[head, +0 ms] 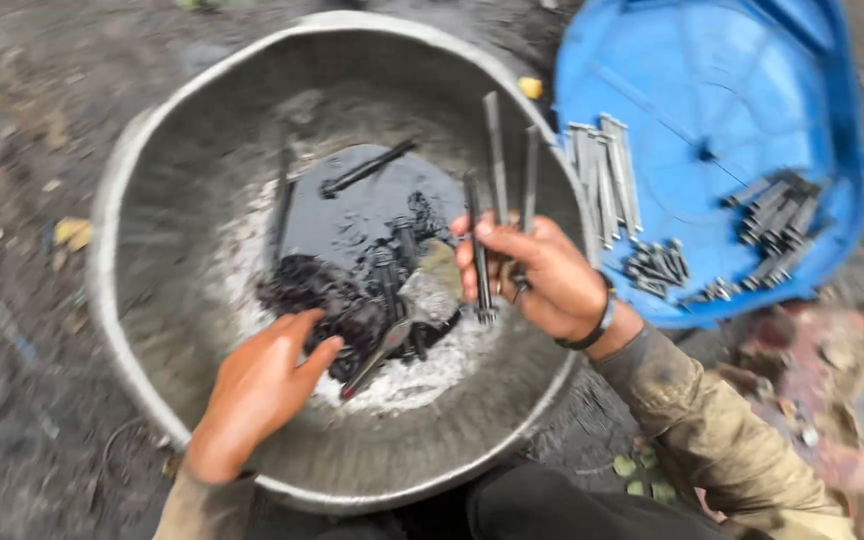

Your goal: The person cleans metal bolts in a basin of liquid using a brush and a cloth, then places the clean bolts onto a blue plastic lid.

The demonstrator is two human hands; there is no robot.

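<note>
long metal bolts, three or so, stand upright in the right hand, whose grip is pinched around their lower ends above the big metal basin. the left hand reaches down into the basin with fingers spread and slightly curled, touching a dark wet clump and holding nothing that shows.

judging by how things lie, the work looks partway through: a row of cleaner grey bolts and two heaps of darker short ones already lie in the blue plastic tray just beside the basin, while several blackened rods lie in the basin yet.

the basin holds a pool of black oily liquid, pale foam at its edge and a brush-like tool. the ground around is dirty and blurred.
</note>
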